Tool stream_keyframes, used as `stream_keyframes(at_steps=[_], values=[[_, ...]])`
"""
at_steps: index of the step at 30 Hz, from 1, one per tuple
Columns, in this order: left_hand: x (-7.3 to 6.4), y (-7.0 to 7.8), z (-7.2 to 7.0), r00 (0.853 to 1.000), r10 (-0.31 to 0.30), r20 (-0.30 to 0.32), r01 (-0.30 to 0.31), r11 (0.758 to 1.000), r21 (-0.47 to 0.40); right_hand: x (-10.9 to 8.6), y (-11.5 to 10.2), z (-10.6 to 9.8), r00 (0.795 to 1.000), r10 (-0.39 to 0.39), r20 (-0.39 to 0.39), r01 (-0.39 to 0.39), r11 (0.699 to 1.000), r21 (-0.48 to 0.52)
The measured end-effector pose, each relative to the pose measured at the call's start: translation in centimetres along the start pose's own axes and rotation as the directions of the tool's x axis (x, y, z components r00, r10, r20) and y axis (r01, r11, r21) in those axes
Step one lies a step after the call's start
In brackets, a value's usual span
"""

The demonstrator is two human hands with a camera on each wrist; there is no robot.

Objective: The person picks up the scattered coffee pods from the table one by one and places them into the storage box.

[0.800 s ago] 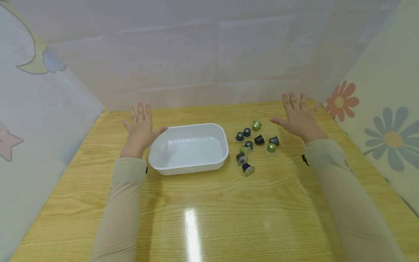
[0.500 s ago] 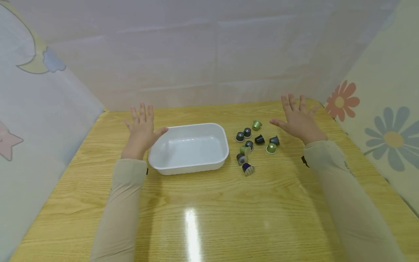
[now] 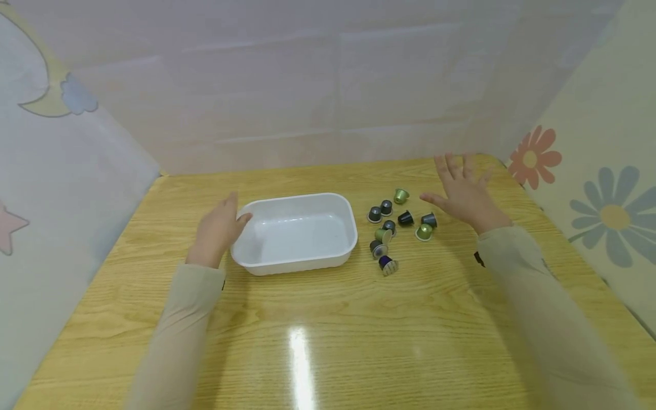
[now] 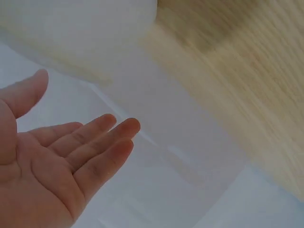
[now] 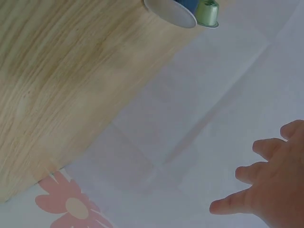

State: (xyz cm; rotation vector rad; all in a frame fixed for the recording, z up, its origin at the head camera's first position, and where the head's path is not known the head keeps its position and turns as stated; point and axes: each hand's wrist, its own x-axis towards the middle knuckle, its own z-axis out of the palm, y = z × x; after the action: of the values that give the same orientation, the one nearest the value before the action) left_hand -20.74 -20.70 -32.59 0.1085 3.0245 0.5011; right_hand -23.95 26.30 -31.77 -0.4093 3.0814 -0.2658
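Ten small coffee capsules point(image 3: 405, 218), some green and others dark, lie scattered on the bench point(image 3: 328, 324) just to the right of a white tub point(image 3: 292, 266), some upright and some tipped over. My left grip point(image 3: 214, 232) is at the tub's left end, fingers loosely extended and holding nothing, though I cannot tell whether the thumb touches the rim; my right grip point(image 3: 467, 198) hovers to the right of the capsules, spread wide with nothing in it.

Left hand point(image 3: 212, 230) blurred, white tray point(image 3: 302, 236) partly hidden behind it, sleeves point(image 3: 543, 302) cut off
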Motion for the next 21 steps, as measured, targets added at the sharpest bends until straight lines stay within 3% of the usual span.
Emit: stream_keyframes(at_steps=[5, 9, 11, 16, 21], values=[[-1.4, -0.3, 0.7, 0.995, -0.096, 0.002, 0.095, 0.98, -0.173, -0.6, 0.3, 0.3, 1.0, -0.01, 0.024, 0.009, 0.999, 0.041], [-2.3, -0.7, 1.4, 0.985, -0.171, 0.025, 0.169, 0.924, -0.344, -0.9, 0.7, 0.8, 0.999, -0.032, 0.033, 0.029, 0.996, 0.081], [-2.5, -1.0, 1.8, 0.979, -0.201, 0.044, 0.2, 0.884, -0.422, -1.0, 1.0, 1.0, 0.999, -0.042, 0.032, 0.039, 0.995, 0.093], [-2.6, -1.4, 2.3, 0.963, -0.258, 0.079, 0.251, 0.754, -0.607, -1.3, 1.6, 1.5, 0.997, -0.068, 0.021, 0.066, 0.992, 0.112], [-2.5, -1.6, 2.5, 0.953, -0.266, 0.144, 0.284, 0.622, -0.729, -1.6, 1.9, 2.0, 0.994, -0.105, 0.017, 0.101, 0.983, 0.15]])
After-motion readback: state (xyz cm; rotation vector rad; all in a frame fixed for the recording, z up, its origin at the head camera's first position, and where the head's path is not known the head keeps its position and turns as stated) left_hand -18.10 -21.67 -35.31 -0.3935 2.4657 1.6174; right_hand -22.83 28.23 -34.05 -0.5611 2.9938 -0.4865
